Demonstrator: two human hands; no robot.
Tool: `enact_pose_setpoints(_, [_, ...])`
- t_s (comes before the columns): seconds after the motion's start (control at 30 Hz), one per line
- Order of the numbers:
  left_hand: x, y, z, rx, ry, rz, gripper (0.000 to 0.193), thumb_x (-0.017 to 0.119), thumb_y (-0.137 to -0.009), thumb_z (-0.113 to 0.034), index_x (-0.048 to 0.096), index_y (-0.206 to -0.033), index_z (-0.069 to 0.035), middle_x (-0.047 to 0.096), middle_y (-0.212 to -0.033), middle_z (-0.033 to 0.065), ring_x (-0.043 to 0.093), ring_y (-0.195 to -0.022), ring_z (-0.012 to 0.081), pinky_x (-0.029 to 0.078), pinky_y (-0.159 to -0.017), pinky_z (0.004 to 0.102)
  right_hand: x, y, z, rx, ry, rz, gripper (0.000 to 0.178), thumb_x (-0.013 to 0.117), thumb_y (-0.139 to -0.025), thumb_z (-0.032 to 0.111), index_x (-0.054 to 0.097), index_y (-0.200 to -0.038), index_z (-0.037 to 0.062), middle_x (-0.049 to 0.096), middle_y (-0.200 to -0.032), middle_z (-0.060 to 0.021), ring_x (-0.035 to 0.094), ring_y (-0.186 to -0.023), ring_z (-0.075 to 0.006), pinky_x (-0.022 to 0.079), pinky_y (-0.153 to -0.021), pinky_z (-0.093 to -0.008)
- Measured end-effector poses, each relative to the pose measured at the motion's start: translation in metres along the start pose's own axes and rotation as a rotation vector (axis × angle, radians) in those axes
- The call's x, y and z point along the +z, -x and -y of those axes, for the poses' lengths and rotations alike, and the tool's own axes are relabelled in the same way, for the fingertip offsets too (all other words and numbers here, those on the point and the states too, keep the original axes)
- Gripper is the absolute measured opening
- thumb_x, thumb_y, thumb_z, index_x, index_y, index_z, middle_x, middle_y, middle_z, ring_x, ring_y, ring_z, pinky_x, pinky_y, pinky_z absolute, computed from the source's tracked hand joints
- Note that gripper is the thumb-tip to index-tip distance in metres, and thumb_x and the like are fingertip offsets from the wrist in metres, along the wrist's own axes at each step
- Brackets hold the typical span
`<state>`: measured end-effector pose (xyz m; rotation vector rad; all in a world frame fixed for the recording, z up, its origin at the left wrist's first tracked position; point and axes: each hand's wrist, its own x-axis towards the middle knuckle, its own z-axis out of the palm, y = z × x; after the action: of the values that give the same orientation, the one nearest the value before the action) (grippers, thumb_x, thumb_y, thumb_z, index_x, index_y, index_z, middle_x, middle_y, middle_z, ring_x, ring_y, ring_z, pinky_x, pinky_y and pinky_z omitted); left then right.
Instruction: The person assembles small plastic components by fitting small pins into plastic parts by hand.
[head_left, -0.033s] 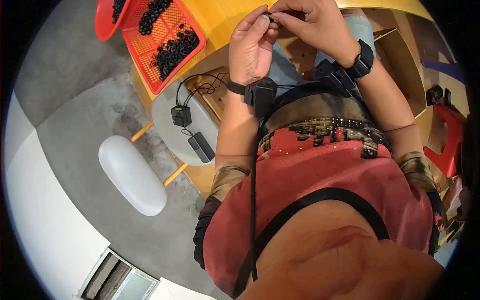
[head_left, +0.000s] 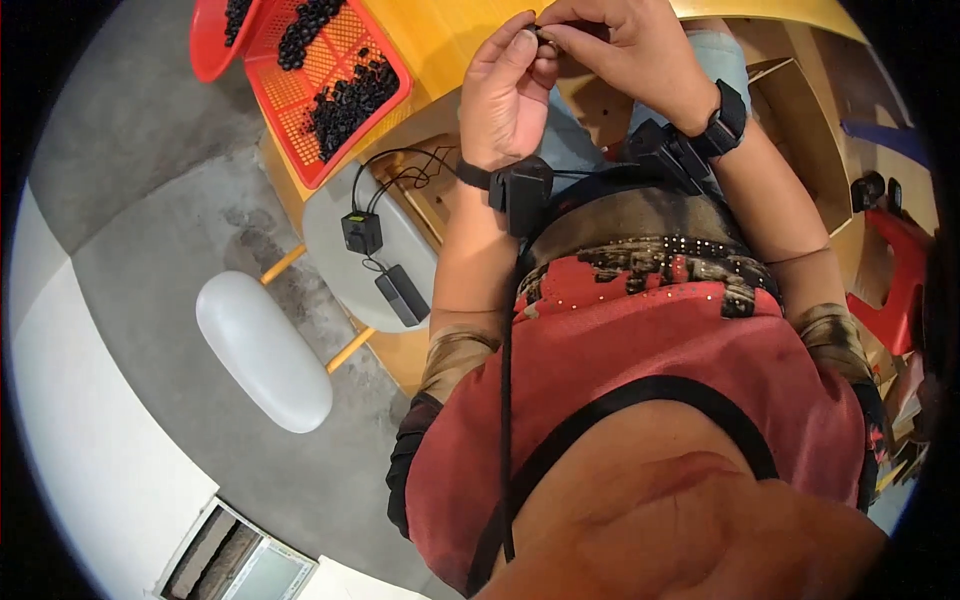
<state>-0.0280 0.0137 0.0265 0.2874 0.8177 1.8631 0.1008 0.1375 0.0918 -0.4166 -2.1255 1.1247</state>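
At the top of the head view, my left hand [head_left: 508, 98] and my right hand [head_left: 640, 55] meet with their fingertips together. Between them is a small dark piece [head_left: 541, 36], mostly covered by the fingers, so its kind cannot be made out. My left thumb and forefinger press on it from the left. The right thumb and forefinger pinch it from the other side. To the left of my hands, a red plastic basket [head_left: 290, 125] on the table holds two heaps: rounded black parts [head_left: 305, 32] and smaller, rougher black pieces [head_left: 350, 105].
A yellow wooden table [head_left: 435, 45] lies under the basket. Beside it stands a grey chair [head_left: 345, 290], its seat bearing a black box with cables [head_left: 362, 233] and a black power bank [head_left: 403, 295]. An open cardboard box [head_left: 800, 150] and a red stool [head_left: 890, 285] are at my right.
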Motion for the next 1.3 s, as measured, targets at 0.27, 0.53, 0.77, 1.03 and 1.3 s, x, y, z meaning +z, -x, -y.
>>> enact_pose_setpoints(0.27, [0.006,-0.004,0.009,-0.044,0.284,0.006,0.028,0.066,-0.102,-0.014,0.064,-0.128,-0.006,0.068,-0.11,0.0037,0.064,-0.093,0.012,0.056,-0.083,0.0263,0.009,0.0,-0.003,-0.128,0.032,0.106,0.035,0.074,-0.088,0.013,0.069,-0.12,0.0007,0.066,-0.092,-0.0182,0.065,-0.087,-0.0354,0.053,-0.076,-0.0414])
enact_pose_setpoints(0.53, [0.012,-0.003,-0.006,-0.096,0.218,-0.078,0.023,0.06,-0.107,-0.03,0.068,-0.117,-0.011,0.066,-0.093,-0.0017,0.063,-0.087,0.0115,0.056,-0.078,0.0273,0.012,0.005,0.003,-0.209,0.214,0.32,0.067,0.076,-0.089,0.022,0.049,-0.146,-0.0017,0.055,-0.115,-0.0206,0.055,-0.107,-0.0366,0.048,-0.092,-0.0419])
enact_pose_setpoints(0.77, [0.007,-0.006,-0.005,-0.081,0.371,0.047,0.021,0.057,-0.108,-0.021,0.067,-0.118,-0.006,0.07,-0.103,0.0036,0.066,-0.088,0.0122,0.056,-0.077,0.0244,0.001,0.002,-0.003,0.126,-0.077,0.194,0.05,0.075,-0.09,0.016,0.061,-0.134,-0.0017,0.062,-0.107,-0.0193,0.062,-0.099,-0.0354,0.052,-0.085,-0.0412])
enact_pose_setpoints(1.03, [0.0,-0.012,-0.006,-0.089,0.603,0.066,0.02,0.065,-0.102,-0.012,0.065,-0.119,-0.003,0.064,-0.1,0.0079,0.058,-0.085,0.014,0.055,-0.077,0.0247,-0.029,0.001,-0.037,0.054,0.417,0.339,0.02,0.073,-0.087,0.018,0.075,-0.093,-0.0002,0.068,-0.082,-0.0204,0.067,-0.081,-0.0375,0.053,-0.071,-0.0459])
enact_pose_setpoints(1.3, [0.002,-0.015,-0.01,-0.092,0.667,0.056,0.017,0.063,-0.101,-0.007,0.067,-0.113,0.004,0.059,-0.102,0.0122,0.055,-0.088,0.0179,0.055,-0.077,0.0258,-0.031,-0.02,-0.084,0.185,0.342,0.013,0.017,0.07,-0.085,0.013,0.075,-0.09,-0.0022,0.071,-0.084,-0.0219,0.071,-0.078,-0.0359,0.055,-0.069,-0.0412])
